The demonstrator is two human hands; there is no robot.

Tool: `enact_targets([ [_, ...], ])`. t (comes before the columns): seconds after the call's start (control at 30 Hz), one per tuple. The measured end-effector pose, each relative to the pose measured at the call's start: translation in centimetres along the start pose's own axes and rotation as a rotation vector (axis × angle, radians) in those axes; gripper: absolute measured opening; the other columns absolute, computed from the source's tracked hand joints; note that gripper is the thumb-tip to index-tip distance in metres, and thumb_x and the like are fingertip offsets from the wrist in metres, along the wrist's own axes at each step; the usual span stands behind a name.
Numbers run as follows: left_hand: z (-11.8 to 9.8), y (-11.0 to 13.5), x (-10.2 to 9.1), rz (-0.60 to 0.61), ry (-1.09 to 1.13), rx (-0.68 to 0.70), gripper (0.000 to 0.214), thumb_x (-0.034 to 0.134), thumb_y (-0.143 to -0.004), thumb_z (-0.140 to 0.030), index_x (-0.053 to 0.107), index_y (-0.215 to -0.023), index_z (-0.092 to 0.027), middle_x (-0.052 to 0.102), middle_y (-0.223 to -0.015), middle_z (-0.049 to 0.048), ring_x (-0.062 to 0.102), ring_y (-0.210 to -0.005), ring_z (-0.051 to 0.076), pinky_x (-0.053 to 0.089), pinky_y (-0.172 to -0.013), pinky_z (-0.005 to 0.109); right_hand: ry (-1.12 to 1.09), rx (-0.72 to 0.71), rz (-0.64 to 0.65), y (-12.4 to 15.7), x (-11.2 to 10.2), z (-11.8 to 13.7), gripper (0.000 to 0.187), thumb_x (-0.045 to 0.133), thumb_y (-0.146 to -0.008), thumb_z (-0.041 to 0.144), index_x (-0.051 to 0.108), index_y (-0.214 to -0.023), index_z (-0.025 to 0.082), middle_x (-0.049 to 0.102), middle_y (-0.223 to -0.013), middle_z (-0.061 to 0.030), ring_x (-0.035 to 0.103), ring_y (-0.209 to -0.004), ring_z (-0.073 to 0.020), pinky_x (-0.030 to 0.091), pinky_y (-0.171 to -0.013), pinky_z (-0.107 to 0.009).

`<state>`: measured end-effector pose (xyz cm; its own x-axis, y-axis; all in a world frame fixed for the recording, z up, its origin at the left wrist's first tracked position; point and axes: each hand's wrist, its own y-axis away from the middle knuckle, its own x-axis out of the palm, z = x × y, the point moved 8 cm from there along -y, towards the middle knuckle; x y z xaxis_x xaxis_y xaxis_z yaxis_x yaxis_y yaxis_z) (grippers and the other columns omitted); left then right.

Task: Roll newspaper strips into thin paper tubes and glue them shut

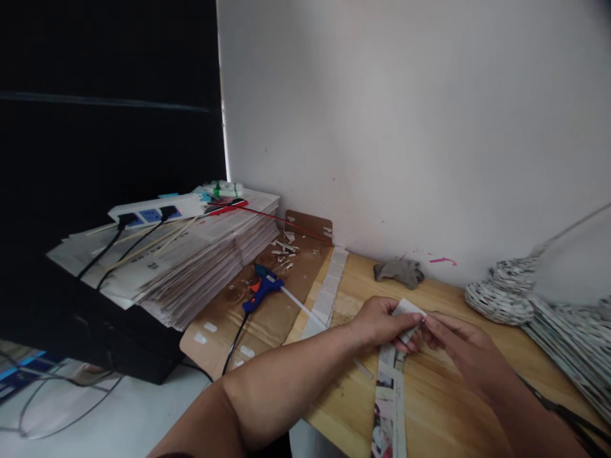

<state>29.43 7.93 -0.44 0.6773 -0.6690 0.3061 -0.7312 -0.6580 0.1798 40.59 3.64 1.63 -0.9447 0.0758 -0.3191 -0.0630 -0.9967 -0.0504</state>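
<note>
A long strip of newspaper lies on the wooden table and runs toward me. My left hand is closed on the strip's far end, pinching its folded corner. My right hand meets it from the right, fingertips pressed together on the same end. A thin stick seems to lie at the fold between the fingers, but it is too small to be sure.
A blue hot glue gun lies on a brown cardboard sheet. A newspaper stack at left carries a power strip. A grey rag lies by the wall. Woven paper pieces sit at right.
</note>
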Motion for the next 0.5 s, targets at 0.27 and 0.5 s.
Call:
enact_targets([
  [0.27, 0.1, -0.1, -0.2, -0.022, -0.092, -0.013, 0.017, 0.063, -0.084, -0.030, 0.063, -0.079, -0.013, 0.060, -0.058, -0.0010, 0.058, -0.052, 0.011, 0.049, -0.052, 0.023, 0.032, 0.011, -0.041, 0.0, 0.1, 1.0, 0.043, 0.064, -0.080, 0.059, 0.068, -0.065, 0.019, 0.057, -0.063, -0.0042, 0.050, -0.064, -0.0183, 0.043, -0.060, -0.030],
  [0.5, 0.3, -0.3, -0.2, -0.032, -0.128, -0.005, 0.020, 0.063, -0.085, -0.033, 0.061, -0.080, -0.014, 0.060, -0.058, -0.0007, 0.059, -0.050, 0.011, 0.049, -0.051, 0.023, 0.031, 0.025, -0.083, -0.1, -0.1, 0.4, 0.042, 0.065, -0.078, 0.059, 0.069, -0.066, 0.019, 0.057, -0.064, -0.0044, 0.049, -0.064, -0.0181, 0.042, -0.060, -0.030],
])
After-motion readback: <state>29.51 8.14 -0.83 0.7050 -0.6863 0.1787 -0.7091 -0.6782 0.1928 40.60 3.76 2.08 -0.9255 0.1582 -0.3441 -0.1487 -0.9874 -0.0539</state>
